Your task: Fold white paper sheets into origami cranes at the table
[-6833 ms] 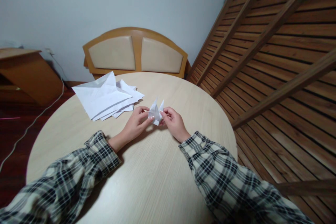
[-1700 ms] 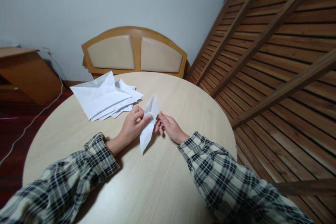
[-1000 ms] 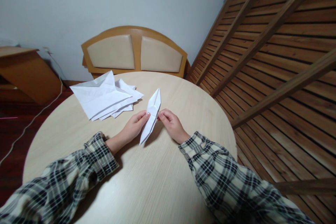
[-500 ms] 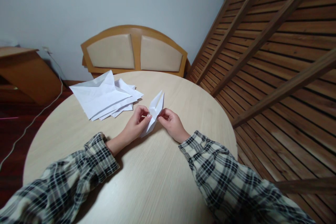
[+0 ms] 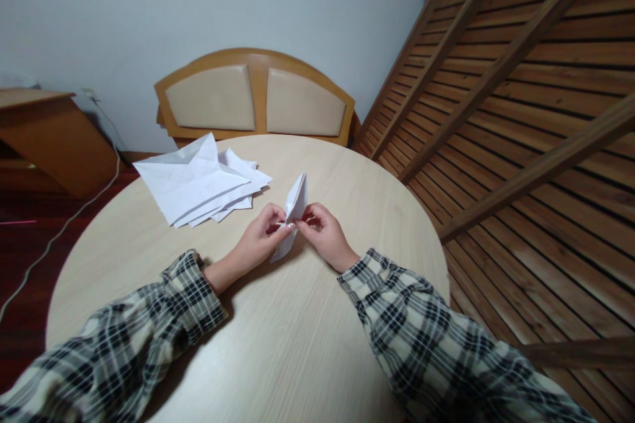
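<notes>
round table (image 5: 278, 344) | chair (image 5: 255, 102) behind | wooden slats (image 5: 520, 79) right | paper stack (image 5: 198, 182) far-left | left fingers (image 5: 272, 217), right fingers (image 5: 311, 217) pinching folded paper (image 5: 296, 195)

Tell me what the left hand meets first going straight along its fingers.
The left hand points right and away. It meets the small folded white paper piece it pinches; just beyond that, likely the right hand.

The folded paper (image 5: 294, 208) is white, as are the loose sheets (image 5: 193, 178). The table (image 5: 297, 344) shows pale beige wood grain. The sleeves (image 5: 149, 337) are cream with black and grey plaid. The chair (image 5: 258, 79) has a honey-brown frame and tan pads; the wall (image 5: 248, 0) is pale blue-grey
</notes>
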The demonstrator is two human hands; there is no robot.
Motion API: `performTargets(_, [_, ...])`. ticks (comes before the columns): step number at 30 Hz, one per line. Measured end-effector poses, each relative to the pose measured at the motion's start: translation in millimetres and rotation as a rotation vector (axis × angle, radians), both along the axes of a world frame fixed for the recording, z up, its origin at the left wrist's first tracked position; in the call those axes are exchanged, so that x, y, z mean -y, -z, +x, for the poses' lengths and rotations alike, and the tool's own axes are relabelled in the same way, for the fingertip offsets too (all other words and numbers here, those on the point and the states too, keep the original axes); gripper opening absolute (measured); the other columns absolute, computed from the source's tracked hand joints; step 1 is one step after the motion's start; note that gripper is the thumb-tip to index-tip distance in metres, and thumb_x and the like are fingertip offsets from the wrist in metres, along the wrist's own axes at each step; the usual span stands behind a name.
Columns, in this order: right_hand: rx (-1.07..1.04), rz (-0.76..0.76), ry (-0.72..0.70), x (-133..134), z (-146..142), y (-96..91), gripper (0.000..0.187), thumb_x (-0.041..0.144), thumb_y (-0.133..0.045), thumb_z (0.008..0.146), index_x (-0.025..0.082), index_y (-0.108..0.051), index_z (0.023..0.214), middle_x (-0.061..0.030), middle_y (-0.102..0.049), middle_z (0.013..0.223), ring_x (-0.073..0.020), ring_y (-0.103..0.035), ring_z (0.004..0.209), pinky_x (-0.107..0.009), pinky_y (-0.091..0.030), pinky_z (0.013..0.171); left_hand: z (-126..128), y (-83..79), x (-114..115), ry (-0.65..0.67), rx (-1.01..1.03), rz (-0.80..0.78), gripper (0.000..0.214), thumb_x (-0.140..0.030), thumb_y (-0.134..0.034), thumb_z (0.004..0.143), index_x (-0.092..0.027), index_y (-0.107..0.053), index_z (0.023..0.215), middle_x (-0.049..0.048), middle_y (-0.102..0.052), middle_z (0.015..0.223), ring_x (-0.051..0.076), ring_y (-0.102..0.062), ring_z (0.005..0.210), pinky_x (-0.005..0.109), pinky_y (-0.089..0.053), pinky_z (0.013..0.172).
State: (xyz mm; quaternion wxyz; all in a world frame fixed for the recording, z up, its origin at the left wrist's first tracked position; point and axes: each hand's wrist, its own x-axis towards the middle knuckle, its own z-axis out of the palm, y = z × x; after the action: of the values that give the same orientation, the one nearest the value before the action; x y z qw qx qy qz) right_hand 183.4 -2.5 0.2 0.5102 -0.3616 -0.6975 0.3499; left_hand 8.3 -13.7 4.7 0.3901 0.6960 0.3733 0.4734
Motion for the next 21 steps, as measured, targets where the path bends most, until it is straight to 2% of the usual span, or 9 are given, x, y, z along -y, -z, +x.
performTargets(4, [0.072,0.070,0.104,-0.5,0.2,2.3,0.019,0.032,-0.067,0.087,0.022,-0.059,0.100,-0.0047,-0.056,0.102,-0.0183,-0.057,0.095,-0.037,-0.050,0.086,0.5,1.6,0.1,0.015,0.001,0.001,0.022,-0.042,-0.057,0.092,-0.021,-0.050,0.093,-0.0009,-0.052,0.077,0.015,-0.048,0.069,0.028,-0.041,0.062])
performTargets(6, [0.091,0.083,0.118,-0.4,0.1,3.6,0.019,0.035,-0.066,0.088,0.021,-0.060,0.099,-0.0050,-0.053,0.102,-0.0184,-0.056,0.095,-0.038,-0.049,0.088,0.1,2.2,-0.2,0.003,-0.005,0.008,0.022,-0.043,-0.054,0.094,-0.021,-0.052,0.094,0.0000,-0.052,0.078,0.016,-0.048,0.071,0.029,-0.043,0.064])
performTargets(10, [0.094,0.043,0.089,-0.4,-0.5,5.4,0.022,0.040,-0.064,0.091,0.020,-0.060,0.085,-0.0052,-0.051,0.100,-0.0176,-0.055,0.091,-0.035,-0.051,0.082,-1.1,2.7,-1.5,-0.029,-0.016,0.018,0.021,-0.040,-0.050,0.096,-0.020,-0.053,0.094,0.0008,-0.053,0.082,0.016,-0.049,0.076,0.029,-0.045,0.070])
performTargets(16, [0.070,0.020,0.114,0.0,0.1,1.8,0.016,0.036,-0.070,0.087,0.022,-0.064,0.090,-0.0044,-0.056,0.098,-0.0179,-0.056,0.091,-0.033,-0.051,0.074,-1.3,-0.7,-2.1,-0.062,-0.006,0.017,0.023,-0.040,-0.052,0.095,-0.019,-0.055,0.088,0.0001,-0.054,0.077,0.015,-0.048,0.070,0.028,-0.042,0.065])
performTargets(21, [0.001,-0.009,0.062,2.0,-1.0,-1.9,0.019,0.035,-0.063,0.091,0.021,-0.057,0.080,-0.0011,-0.058,0.083,-0.0164,-0.056,0.080,-0.033,-0.048,0.075,-0.5,-3.4,-1.9,-0.114,0.023,0.001,0.021,-0.038,-0.059,0.090,-0.018,-0.058,0.084,0.0003,-0.057,0.076,0.014,-0.050,0.067,0.027,-0.041,0.060])
